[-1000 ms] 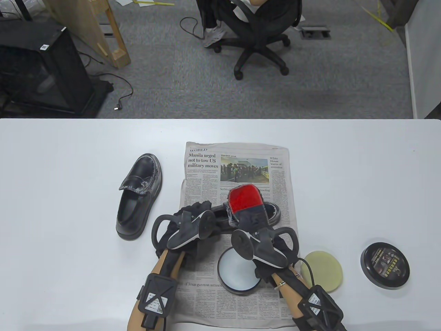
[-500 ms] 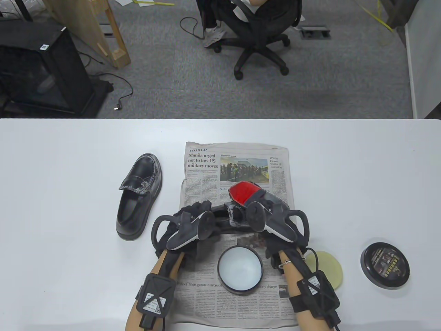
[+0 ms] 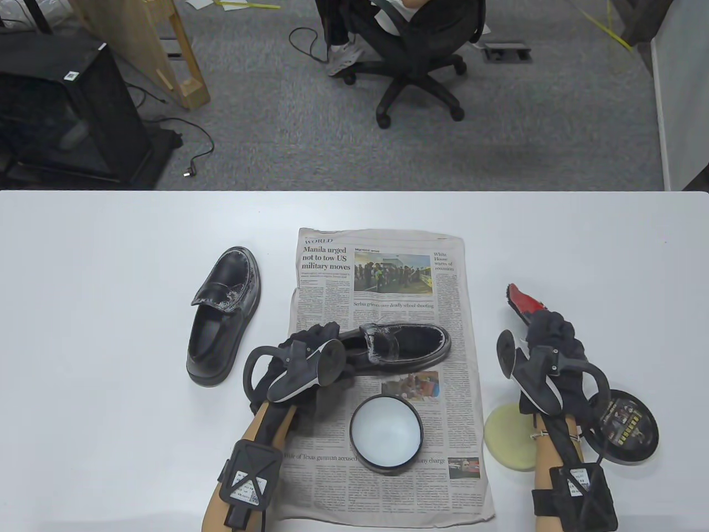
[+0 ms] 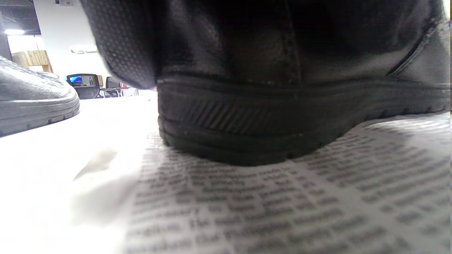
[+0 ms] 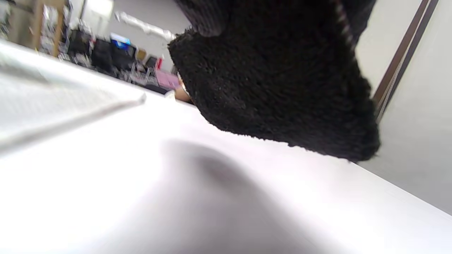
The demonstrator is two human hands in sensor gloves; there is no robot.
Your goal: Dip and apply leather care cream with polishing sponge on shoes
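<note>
A black loafer [image 3: 407,344] lies on its sole on the newspaper [image 3: 382,266], toe to the right, with white cream smears on its strap. My left hand [image 3: 317,334] grips its heel, which fills the left wrist view [image 4: 282,106]. My right hand [image 3: 545,327] is over bare table to the right of the paper and holds a red-backed polishing pad [image 3: 522,300]. The pad's black fleece face shows just above the table in the right wrist view [image 5: 282,81]. The open cream tin [image 3: 386,435] stands on the paper near me. A round yellow sponge [image 3: 505,439] lies right of the paper.
A second black loafer [image 3: 222,316] with cream smears lies on the table left of the paper; it also shows in the left wrist view [image 4: 35,102]. The tin's black lid [image 3: 631,429] lies at the right, partly under my right wrist tracker.
My right hand has carried the red pad off the loafer and rightward, past the paper's edge. The loafer's toe is now uncovered. My left hand has not moved.
</note>
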